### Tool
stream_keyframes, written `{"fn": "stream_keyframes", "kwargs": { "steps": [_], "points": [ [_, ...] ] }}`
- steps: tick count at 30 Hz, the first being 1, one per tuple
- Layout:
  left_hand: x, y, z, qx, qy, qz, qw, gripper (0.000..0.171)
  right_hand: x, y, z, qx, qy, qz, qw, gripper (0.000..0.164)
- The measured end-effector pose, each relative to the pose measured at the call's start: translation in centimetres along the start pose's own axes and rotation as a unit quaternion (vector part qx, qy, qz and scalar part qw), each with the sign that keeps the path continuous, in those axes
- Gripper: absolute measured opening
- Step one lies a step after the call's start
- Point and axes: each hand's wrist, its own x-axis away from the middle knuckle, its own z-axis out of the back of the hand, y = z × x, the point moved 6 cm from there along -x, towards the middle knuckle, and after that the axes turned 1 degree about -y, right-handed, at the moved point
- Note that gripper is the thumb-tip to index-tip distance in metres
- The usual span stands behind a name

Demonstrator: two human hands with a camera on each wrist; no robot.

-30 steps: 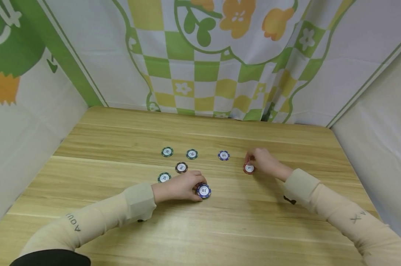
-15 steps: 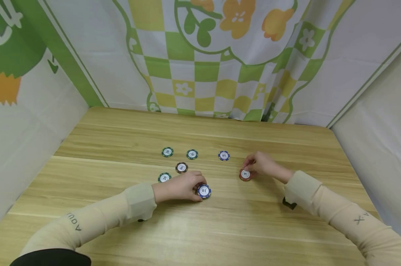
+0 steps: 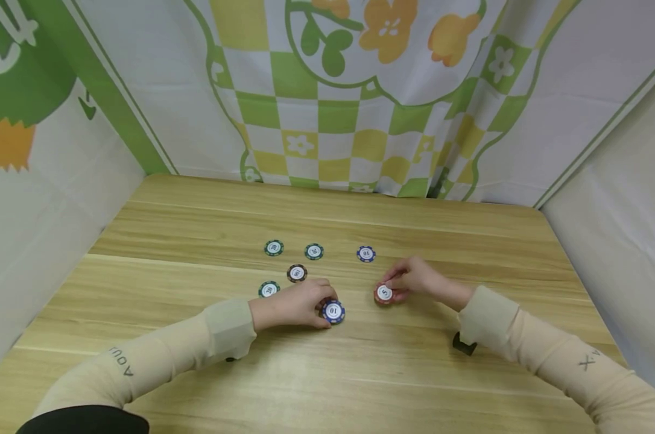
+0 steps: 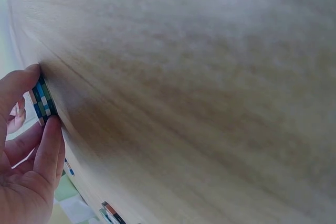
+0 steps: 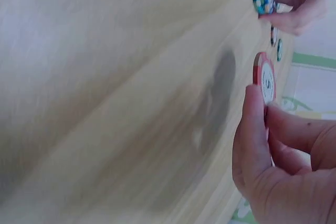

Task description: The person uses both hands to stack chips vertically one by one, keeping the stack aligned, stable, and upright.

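My left hand (image 3: 300,303) grips a short stack of poker chips (image 3: 334,312) at its edges, thumb on the near side. A blue chip marked 10 tops the stack; green and blue edges of the stack (image 4: 44,100) show in the left wrist view. To the right, my right hand (image 3: 416,278) pinches a red poker chip (image 3: 384,293) marked 5 between thumb and fingers. In the right wrist view the red chip (image 5: 265,78) is off the table, its shadow falling apart from it. A gap separates it from the stack.
Loose chips lie flat on the wooden table (image 3: 360,386): a blue chip (image 3: 366,254), a black chip (image 3: 297,273) and several green ones, including one green chip (image 3: 269,289) beside my left wrist. A patterned curtain (image 3: 338,120) hangs behind the table's far edge.
My right hand has moved left and nearer with the red chip, lifting it toward the stack. The left hand and its stack have stayed in place.
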Motion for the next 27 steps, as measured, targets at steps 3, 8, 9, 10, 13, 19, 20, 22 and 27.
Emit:
{"fn": "stream_keyframes", "kwargs": {
  "steps": [3, 8, 9, 10, 13, 19, 20, 22, 27],
  "points": [
    [0.0, 0.0, 0.0, -0.002, -0.003, 0.002, 1.0, 0.041, 0.1, 0.0, -0.5, -0.031, 0.002, -0.013, 0.999, 0.019],
    [-0.1, 0.0, 0.0, -0.004, -0.006, 0.003, 1.0, 0.041, 0.2, -0.1, -1.4, -0.066, -0.001, -0.031, 0.997, 0.022],
    [-0.1, 0.1, 0.0, -0.003, -0.005, 0.003, 1.0, 0.041, 0.3, -0.1, -1.6, -0.073, -0.002, -0.034, 0.997, 0.023],
    [-0.1, 0.0, 0.0, -0.002, -0.005, 0.003, 1.0, 0.041, 0.3, -0.1, -1.7, -0.078, -0.004, -0.039, 0.996, 0.023],
    [-0.1, 0.0, 0.0, -0.002, -0.005, 0.003, 1.0, 0.04, 0.3, 0.0, -2.1, -0.091, -0.008, -0.048, 0.995, 0.023],
    [-0.1, 0.0, 0.0, -0.002, -0.007, 0.007, 0.9999, 0.041, 0.1, -0.1, -2.8, -0.12, -0.015, -0.059, 0.991, 0.024],
    [-0.1, 0.0, 0.0, -0.001, -0.008, 0.007, 0.9999, 0.041, 0.1, -0.1, -3.0, -0.126, -0.016, -0.061, 0.99, 0.025],
    [-0.1, -0.1, 0.0, 0.001, -0.009, 0.009, 0.9999, 0.042, 0.0, -0.2, -3.3, -0.137, -0.02, -0.064, 0.988, 0.026],
    [-0.1, -0.1, 0.0, 0.006, -0.008, 0.004, 0.9999, 0.043, 0.0, -0.4, -3.9, -0.15, -0.025, -0.068, 0.986, 0.026]
  ]
}}
